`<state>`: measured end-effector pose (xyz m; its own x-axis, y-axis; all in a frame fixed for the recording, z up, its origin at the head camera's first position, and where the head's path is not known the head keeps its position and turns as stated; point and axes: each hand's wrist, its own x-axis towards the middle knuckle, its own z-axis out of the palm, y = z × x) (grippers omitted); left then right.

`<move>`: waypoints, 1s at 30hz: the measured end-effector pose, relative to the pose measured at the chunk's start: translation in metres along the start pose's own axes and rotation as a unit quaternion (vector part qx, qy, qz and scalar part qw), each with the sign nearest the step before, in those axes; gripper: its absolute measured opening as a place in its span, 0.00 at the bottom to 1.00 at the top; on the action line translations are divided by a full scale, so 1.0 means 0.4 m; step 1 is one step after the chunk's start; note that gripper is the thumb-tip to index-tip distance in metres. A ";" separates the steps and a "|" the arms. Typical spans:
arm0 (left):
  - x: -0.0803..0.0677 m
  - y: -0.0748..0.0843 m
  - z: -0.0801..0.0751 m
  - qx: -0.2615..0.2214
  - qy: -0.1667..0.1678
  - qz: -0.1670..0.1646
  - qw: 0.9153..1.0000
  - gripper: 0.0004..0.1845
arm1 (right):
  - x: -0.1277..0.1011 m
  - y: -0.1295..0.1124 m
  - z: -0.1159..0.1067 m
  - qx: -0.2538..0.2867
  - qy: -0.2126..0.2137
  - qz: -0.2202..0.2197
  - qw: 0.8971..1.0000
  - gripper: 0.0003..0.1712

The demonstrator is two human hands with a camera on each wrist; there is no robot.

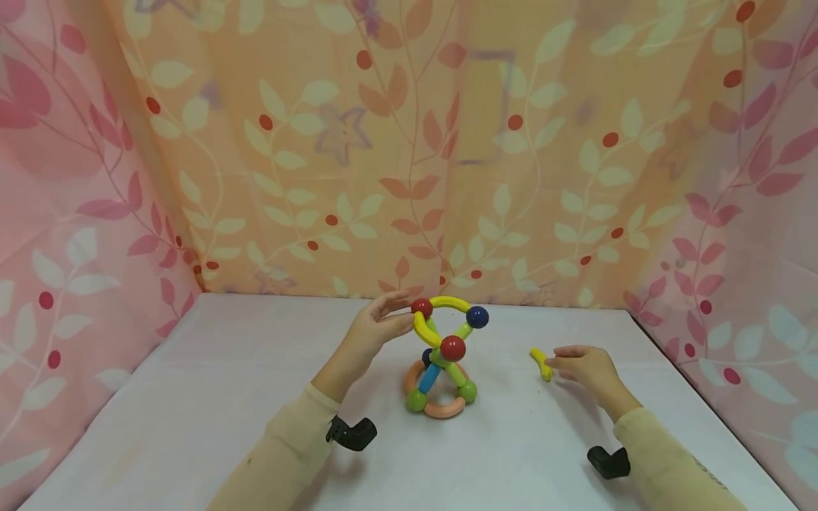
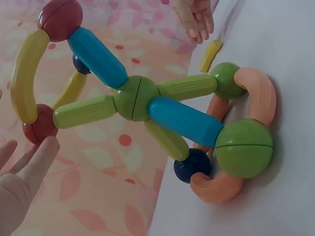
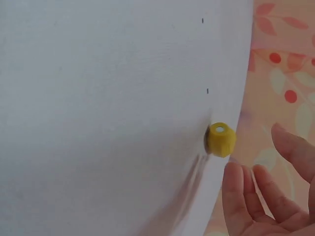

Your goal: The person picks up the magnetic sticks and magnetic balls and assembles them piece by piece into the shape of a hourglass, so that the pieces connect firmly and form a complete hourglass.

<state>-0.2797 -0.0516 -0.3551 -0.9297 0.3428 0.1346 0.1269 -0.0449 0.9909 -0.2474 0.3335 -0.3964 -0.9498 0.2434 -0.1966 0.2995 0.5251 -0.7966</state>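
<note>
A toy structure (image 1: 442, 355) of coloured rods and balls stands on the white table (image 1: 192, 411). Its base is an orange ring (image 2: 256, 93) with green balls; blue and green rods meet at a green ball (image 2: 137, 97). My left hand (image 1: 397, 314) has straight fingers (image 2: 37, 160) touching the top red ball (image 1: 422, 307) beside a yellow curved rod (image 1: 450, 303). To the right, a loose yellow rod (image 1: 541, 363) lies on the table. My right hand (image 1: 562, 358) hovers just beside it with relaxed fingers (image 3: 238, 189), holding nothing.
Flower-printed cloth (image 1: 409, 142) walls the table at the back and both sides. Bare table surface lies in front of the structure and to its left. A black wrist mount (image 1: 351, 433) sits on each forearm.
</note>
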 end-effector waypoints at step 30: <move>0.033 0.009 0.019 -0.048 -0.017 -0.044 0.998 0.23 | -0.084 -0.150 0.086 0.120 -0.125 -0.040 0.984 0.30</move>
<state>-0.2887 -0.0402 -0.3498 -0.9234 0.3807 0.0482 0.0097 -0.1023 0.9947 -0.2368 0.2656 -0.3616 -0.9709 -0.0146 -0.2391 0.2220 0.3198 -0.9211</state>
